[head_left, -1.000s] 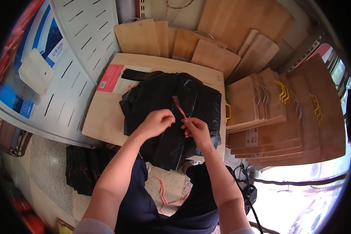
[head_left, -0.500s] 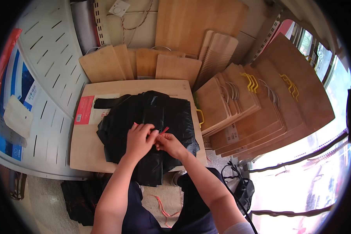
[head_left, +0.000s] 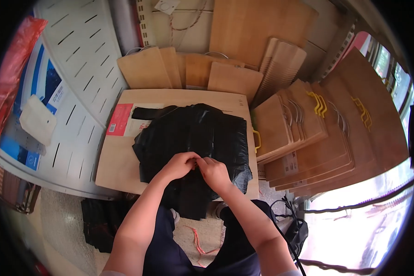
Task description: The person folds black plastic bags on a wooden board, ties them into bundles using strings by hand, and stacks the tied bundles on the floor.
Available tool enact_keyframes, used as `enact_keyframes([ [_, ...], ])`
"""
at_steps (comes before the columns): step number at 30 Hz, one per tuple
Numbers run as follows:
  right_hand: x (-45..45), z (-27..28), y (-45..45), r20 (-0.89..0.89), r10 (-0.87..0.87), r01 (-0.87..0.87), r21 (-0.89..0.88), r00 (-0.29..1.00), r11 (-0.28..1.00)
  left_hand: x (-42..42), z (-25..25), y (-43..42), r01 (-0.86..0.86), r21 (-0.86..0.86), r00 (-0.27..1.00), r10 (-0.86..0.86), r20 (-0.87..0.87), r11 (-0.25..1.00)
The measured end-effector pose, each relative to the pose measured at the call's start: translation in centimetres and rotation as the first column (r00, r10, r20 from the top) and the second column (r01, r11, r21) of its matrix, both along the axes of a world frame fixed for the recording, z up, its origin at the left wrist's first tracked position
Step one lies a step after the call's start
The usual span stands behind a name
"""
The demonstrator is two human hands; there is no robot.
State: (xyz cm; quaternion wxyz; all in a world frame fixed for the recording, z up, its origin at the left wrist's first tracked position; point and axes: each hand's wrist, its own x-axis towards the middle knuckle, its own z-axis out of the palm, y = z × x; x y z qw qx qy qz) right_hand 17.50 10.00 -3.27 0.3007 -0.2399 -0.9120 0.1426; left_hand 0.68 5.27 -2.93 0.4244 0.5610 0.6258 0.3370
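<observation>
A stack of black plastic bags [head_left: 170, 126] lies on a wooden board, one folded part hanging over the board's near edge. Above the middle of the stack, my left hand [head_left: 180, 165] and my right hand [head_left: 215, 174] meet with bent fingertips pinched together. The red string seen between them earlier is almost wholly hidden by the fingers now. My wrists rest close over the near part of the bags.
Under the bags is a large wooden board [head_left: 117, 158] with a red-and-white label [head_left: 120, 120]. More cutting boards [head_left: 303, 161] lean at the right, several with yellow handles. A slotted metal panel [head_left: 78, 96] stands left. Red string scraps [head_left: 198, 241] and black bags [head_left: 101, 225] are on the floor.
The view has swung left, so everything sits further right. The red string ends that stuck out by both hands are no longer visible. My right hand has turned, its back now facing up.
</observation>
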Motion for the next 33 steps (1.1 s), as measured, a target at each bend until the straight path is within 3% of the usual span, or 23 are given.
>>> enact_keyframes([
  [2,-0.3,-0.3,0.2,0.041,-0.051,0.043,0.170,0.998,0.985,-0.4,-0.9,0.3,-0.016,-0.007,0.999,0.017,0.027,1.000],
  [5,-0.2,0.5,0.2,0.023,-0.080,0.073,0.231,0.997,0.970,-1.0,-1.0,0.3,0.008,-0.049,0.989,0.000,0.150,0.999],
  [7,0.0,0.5,0.4,0.020,-0.072,0.066,0.221,0.997,0.973,-0.8,-0.4,-0.1,-0.008,0.235,0.990,0.041,-0.138,0.972],
  [9,0.5,0.4,0.5,0.019,-0.068,0.062,0.207,0.998,0.976,-0.7,1.0,-0.6,-0.078,0.212,0.989,0.103,-0.108,0.974],
  [10,1.0,0.3,0.6,0.030,-0.058,0.052,0.161,0.998,0.986,-0.7,1.4,-0.8,-0.135,0.190,0.984,0.154,-0.089,0.972],
  [11,1.5,0.2,0.8,0.039,-0.049,0.044,0.116,0.998,0.992,-1.0,0.9,-1.1,-0.076,0.361,0.957,0.169,-0.234,0.930],
  [12,1.9,0.1,1.0,0.048,-0.041,0.038,0.071,0.998,0.997,-1.3,0.7,-1.5,-0.080,0.356,0.957,0.171,-0.232,0.931],
  [14,2.6,-0.1,1.0,0.039,-0.044,0.044,0.007,0.998,0.999,-1.8,0.3,-2.5,-0.020,0.453,0.862,0.245,-0.444,0.891],
  [18,3.2,-1.4,1.3,0.071,-0.112,0.121,-0.142,0.991,0.982,-2.7,0.1,-3.7,-0.030,0.351,0.737,0.258,-0.625,0.936],
  [20,2.9,-1.3,1.1,0.067,-0.135,0.149,-0.563,0.989,0.813,-2.4,0.2,-4.1,-0.031,0.214,0.731,0.168,-0.661,0.976],
  [21,2.7,-1.3,1.1,0.071,-0.131,0.148,-0.564,0.989,0.812,-2.4,0.3,-4.1,-0.035,0.212,0.733,0.169,-0.658,0.977],
  [22,2.4,-1.1,1.4,-0.120,-0.132,-0.055,-0.908,0.984,0.415,-2.4,0.5,-4.0,0.038,0.172,0.913,0.036,-0.407,0.984],
  [23,2.2,-0.9,1.6,-0.278,-0.229,-0.304,-0.949,0.933,-0.087,-2.3,0.9,-3.7,0.120,0.159,0.988,-0.103,-0.112,0.980],
  [24,1.8,-0.7,1.4,-0.277,-0.224,-0.302,-0.949,0.935,-0.087,-2.1,1.2,-3.4,0.115,0.161,0.989,-0.098,-0.110,0.980],
  [26,0.7,-0.3,0.6,-0.241,-0.168,-0.241,-0.970,0.956,0.019,-1.0,2.1,-2.7,0.125,0.034,0.984,-0.128,0.121,0.992],
  [27,0.5,-0.7,0.5,-0.253,-0.138,-0.250,-0.968,0.958,0.034,-0.5,3.5,-2.4,0.069,-0.138,0.973,-0.036,0.226,0.988],
  [28,0.4,-0.9,0.5,-0.251,-0.131,-0.249,-0.968,0.959,0.035,-0.6,3.3,-2.1,0.064,-0.135,0.973,-0.032,0.228,0.989],
  [31,0.2,-1.2,0.5,-0.254,-0.069,-0.246,-0.962,0.965,0.116,-1.3,1.6,-1.1,0.054,-0.205,0.862,0.058,0.503,0.977],
  [32,0.2,-1.2,0.6,-0.257,-0.093,-0.245,-0.962,0.962,0.119,-1.4,1.2,-1.0,0.047,-0.202,0.862,0.062,0.503,0.978],
  [33,0.1,-1.3,0.5,-0.259,-0.119,-0.245,-0.962,0.959,0.119,-1.1,1.5,-1.0,-0.059,-0.178,0.766,0.159,0.623,0.982],
])
